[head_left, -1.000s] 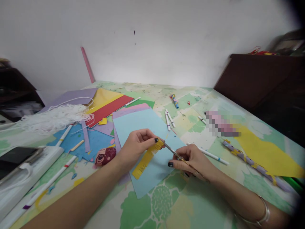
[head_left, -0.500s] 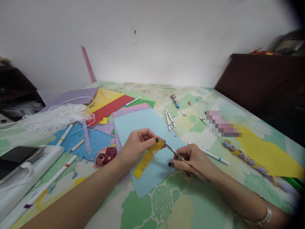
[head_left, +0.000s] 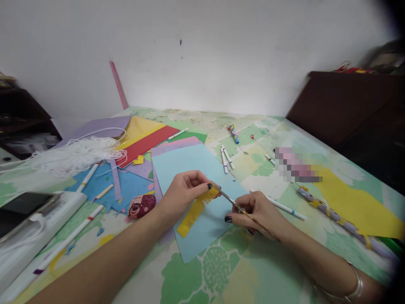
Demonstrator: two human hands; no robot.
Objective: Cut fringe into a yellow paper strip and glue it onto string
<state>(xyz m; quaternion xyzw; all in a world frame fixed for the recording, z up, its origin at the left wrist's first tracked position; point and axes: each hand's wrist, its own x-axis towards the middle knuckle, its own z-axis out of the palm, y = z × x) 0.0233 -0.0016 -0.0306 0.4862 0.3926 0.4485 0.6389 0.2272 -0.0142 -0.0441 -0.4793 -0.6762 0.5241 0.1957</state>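
My left hand [head_left: 190,190] pinches the upper end of a yellow paper strip [head_left: 192,216] whose edge is cut into a fringe. Slim scissors [head_left: 228,197] are gripped in my right hand [head_left: 251,213], their blades reaching up-left to the strip's end beside my left fingertips. Whether the blades are parted I cannot make out. Beneath both the strip and the blades lies a light blue paper sheet [head_left: 177,158], on top of pink and purple sheets.
White cord [head_left: 76,156] lies heaped at the left, behind a power strip [head_left: 68,207] and a phone [head_left: 23,211]. Several markers [head_left: 284,207] are scattered about. At the right are a purple wrapped stick [head_left: 332,219] and yellow paper [head_left: 357,202]. A dark cabinet [head_left: 354,105] stands beyond.
The whole view has shifted very slightly. Both hands, the yellow strip and the scissors keep nearly the same positions relative to each other.
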